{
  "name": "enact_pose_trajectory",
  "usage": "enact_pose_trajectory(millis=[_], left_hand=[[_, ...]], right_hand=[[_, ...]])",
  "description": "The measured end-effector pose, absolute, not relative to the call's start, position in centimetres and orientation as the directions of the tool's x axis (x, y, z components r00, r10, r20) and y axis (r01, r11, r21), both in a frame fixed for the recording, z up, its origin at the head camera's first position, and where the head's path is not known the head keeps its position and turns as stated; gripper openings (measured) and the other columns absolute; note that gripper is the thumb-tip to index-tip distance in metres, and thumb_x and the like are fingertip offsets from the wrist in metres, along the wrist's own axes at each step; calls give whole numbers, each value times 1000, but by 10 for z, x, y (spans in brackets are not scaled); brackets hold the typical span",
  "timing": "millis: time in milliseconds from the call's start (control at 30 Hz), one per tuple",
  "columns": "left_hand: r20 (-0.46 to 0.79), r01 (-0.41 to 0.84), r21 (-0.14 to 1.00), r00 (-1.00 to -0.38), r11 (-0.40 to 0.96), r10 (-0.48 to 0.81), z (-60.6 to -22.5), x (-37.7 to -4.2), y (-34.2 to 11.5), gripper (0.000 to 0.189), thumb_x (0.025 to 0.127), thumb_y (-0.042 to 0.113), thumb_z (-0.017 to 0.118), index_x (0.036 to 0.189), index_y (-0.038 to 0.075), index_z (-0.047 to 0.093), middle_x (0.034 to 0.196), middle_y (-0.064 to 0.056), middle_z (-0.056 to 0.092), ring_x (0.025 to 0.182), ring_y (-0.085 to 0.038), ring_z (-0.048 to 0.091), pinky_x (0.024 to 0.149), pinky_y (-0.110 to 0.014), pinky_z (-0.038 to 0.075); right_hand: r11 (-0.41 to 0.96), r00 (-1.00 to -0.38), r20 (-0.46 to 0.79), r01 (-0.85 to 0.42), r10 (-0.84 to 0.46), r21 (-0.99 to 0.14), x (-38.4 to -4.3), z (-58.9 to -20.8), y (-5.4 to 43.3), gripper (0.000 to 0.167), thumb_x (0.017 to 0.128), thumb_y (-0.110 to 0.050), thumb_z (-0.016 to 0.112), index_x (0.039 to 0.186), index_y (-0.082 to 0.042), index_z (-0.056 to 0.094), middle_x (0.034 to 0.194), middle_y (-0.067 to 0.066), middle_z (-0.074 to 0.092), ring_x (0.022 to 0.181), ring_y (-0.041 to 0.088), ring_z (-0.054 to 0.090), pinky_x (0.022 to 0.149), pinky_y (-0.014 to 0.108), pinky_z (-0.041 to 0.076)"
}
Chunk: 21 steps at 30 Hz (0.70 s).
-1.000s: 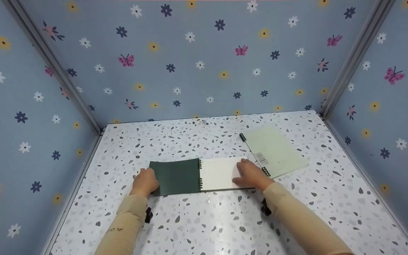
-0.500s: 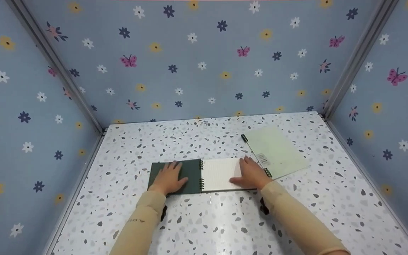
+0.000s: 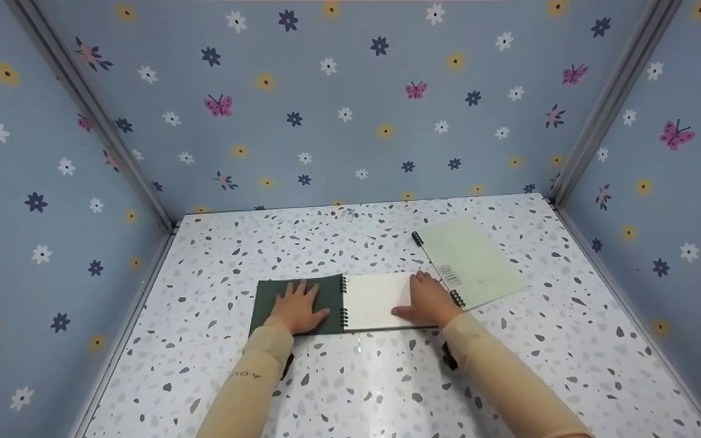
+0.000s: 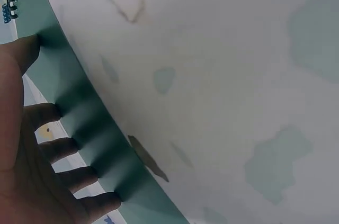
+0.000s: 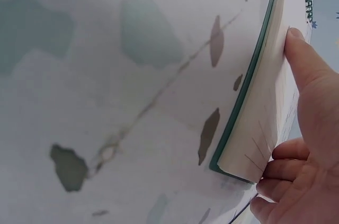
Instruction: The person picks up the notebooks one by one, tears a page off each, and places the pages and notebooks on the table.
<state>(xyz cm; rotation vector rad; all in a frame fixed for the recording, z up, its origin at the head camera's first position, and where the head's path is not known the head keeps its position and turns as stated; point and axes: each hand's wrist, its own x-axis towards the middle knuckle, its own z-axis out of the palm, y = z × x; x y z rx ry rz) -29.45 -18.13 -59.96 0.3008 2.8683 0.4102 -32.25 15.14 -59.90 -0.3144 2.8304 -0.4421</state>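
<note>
Pale blue panels (image 3: 326, 91) printed with flowers and butterflies rise behind and on both sides of the table (image 3: 302, 237), joined at the corners by grey metal posts (image 3: 609, 103). The tabletop is white with grey and brown flecks. A pale green notebook (image 3: 478, 261) lies shut and aslant toward the back right, black rings at both ends of its left edge and a small printed label near the lower ones. It is the nearest obstacle, close by the right hand (image 3: 432, 301), which hides whether it touches the open notebook (image 3: 372, 304).

That open one lies flat in the middle of the table, in front of the person. Its dark green cover (image 3: 265, 304) is turned to the left, a lined white page faces up on the right, and two groups of dark rings (image 3: 344, 284) run between them. The right wrist view shows a thick page block above a green back cover.

The left hand (image 3: 297, 307) rests on the cover with fingers spread wide. The right hand lies on the page's outer part, thumb apart from its fingers, gripping nothing visibly.
</note>
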Motion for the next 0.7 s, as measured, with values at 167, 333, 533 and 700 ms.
enact_pose_trajectory(millis=[167, 333, 533, 700], left_hand=[[-201, 176, 283, -950, 943, 237, -600, -295, -182, 76, 110, 51, 58, 168, 5, 41, 174, -30, 32, 160, -61, 25, 125, -79, 29], [-201, 180, 281, -949, 943, 241, -599, -294, -182, 75, 110, 51, 58, 167, 5, 41, 173, -31, 32, 159, -63, 26, 124, -80, 30], [-198, 184, 276, -950, 943, 243, -600, -295, -181, 75, 110, 50, 58, 167, 4, 41, 173, -31, 33, 159, -63, 26, 124, -80, 30], [-204, 182, 266, -949, 947, 240, -601, -295, -181, 77, 110, 52, 56, 168, 5, 39, 175, -31, 30, 160, -62, 25, 125, -79, 29]], right_hand=[[931, -946, -193, -195, -262, -310, -322, -600, 149, 106, 91, -60, 82, 162, 8, 41, 169, 31, 41, 158, 47, 41, 134, 55, 29], [892, -948, -138, -210, -285, -399, -318, -598, 144, 93, 90, -43, 90, 156, 8, 49, 157, 30, 56, 146, 46, 56, 128, 54, 41], [830, -961, -98, -167, -257, -532, -315, -594, 136, 87, 84, -22, 95, 155, 6, 52, 149, 26, 65, 136, 43, 64, 121, 53, 49], [779, -977, -61, -123, -202, -615, -313, -589, 131, 90, 83, -13, 94, 159, 5, 47, 163, 29, 50, 150, 46, 51, 129, 55, 39]])
